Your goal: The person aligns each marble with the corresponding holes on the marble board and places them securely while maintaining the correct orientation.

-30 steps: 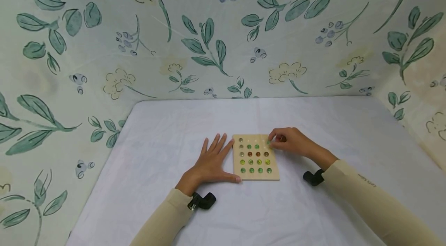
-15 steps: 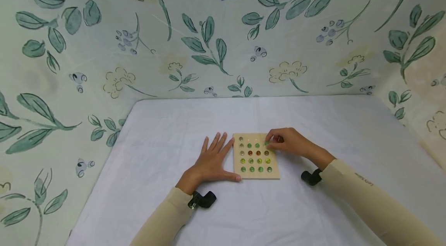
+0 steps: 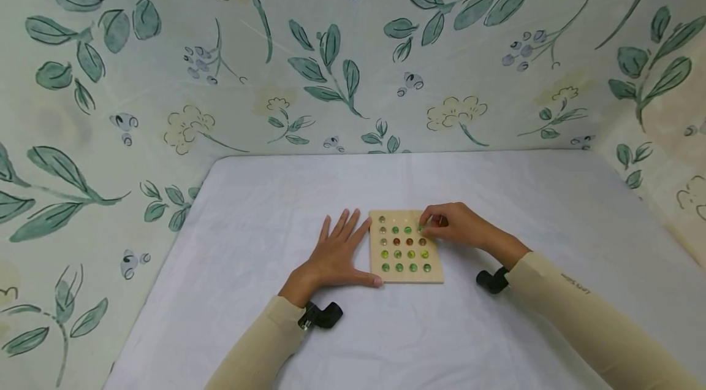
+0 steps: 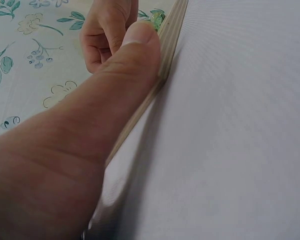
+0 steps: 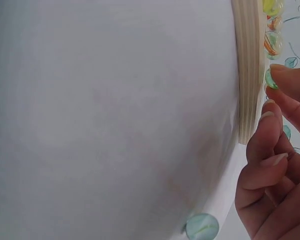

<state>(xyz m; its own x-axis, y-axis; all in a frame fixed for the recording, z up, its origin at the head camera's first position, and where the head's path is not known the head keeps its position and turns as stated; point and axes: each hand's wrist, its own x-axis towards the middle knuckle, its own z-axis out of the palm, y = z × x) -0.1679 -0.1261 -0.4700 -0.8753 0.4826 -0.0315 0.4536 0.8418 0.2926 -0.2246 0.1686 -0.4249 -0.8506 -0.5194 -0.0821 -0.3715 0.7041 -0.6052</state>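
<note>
A square wooden board (image 3: 408,277) lies on the white cloth, with rows of glass marbles set in its hollows. My left hand (image 3: 333,258) spreads its fingers along the board's left side, its thumb at the near left corner and its index fingertip at the upper left edge. Over the board's right side, my right hand (image 3: 460,224) pinches a green marble (image 5: 271,79) between thumb and index finger, close over the second row from the far edge. The other fingers of that hand are curled. Its fingers hide the board's far right corner in the head view.
Clear, orange-brown, yellow and green marbles fill much of the board; bare hollows show in the far row. A pale loose marble (image 5: 202,227) sits on the cloth (image 3: 265,206) near my right hand. Behind the table hangs a leaf-patterned curtain (image 3: 353,59).
My right hand has moved slightly left with the green marble, from the board's right edge to over the second row. The left hand stays in place.
</note>
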